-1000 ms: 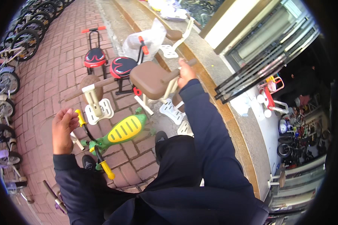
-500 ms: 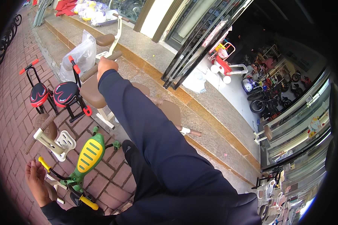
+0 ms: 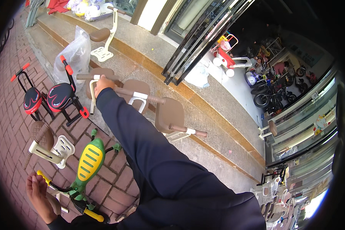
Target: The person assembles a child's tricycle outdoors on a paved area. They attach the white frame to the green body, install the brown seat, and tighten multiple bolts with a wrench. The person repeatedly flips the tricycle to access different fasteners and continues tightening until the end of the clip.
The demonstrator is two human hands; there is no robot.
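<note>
- Right hand (image 3: 103,85) is curled around the bar of a seat with a brown padded cushion (image 3: 103,71) and a white metal frame, right about where the brown crossbar (image 3: 84,77) meets the frame.
- That seat is at the left end of a row of three beside the tan stone steps; the brown middle seat (image 3: 136,86) and brown right-hand seat (image 3: 170,113) have the same kind of crossbar.
- Left hand (image 3: 38,195) is down low, fingers bent and close together, right by the yellow ribbed grip (image 3: 43,177) of a green ride-on toy with a slotted yellow seat (image 3: 91,161). Can't tell if it's touching the grip or holding anything.
- Just beyond the toy there's a brown quilted seat (image 3: 46,136) on a slotted white bracket (image 3: 65,147).
- Bag-wise: one big crumpled clear plastic bag (image 3: 73,53) sits behind two black-and-red seats (image 3: 60,96). Can't make out what's in it, if anything.
- More clear plastic up on the step, around rounded white, yellow and purple things (image 3: 92,11); too small to say what they are.
- A crumpled whitish plastic sheet or bag (image 3: 197,74) lies by the doorway, contents unreadable.
- Inside the doorway, a red-and-white wheeled toy (image 3: 227,61) has a pink bundle (image 3: 225,45) on it.
</note>
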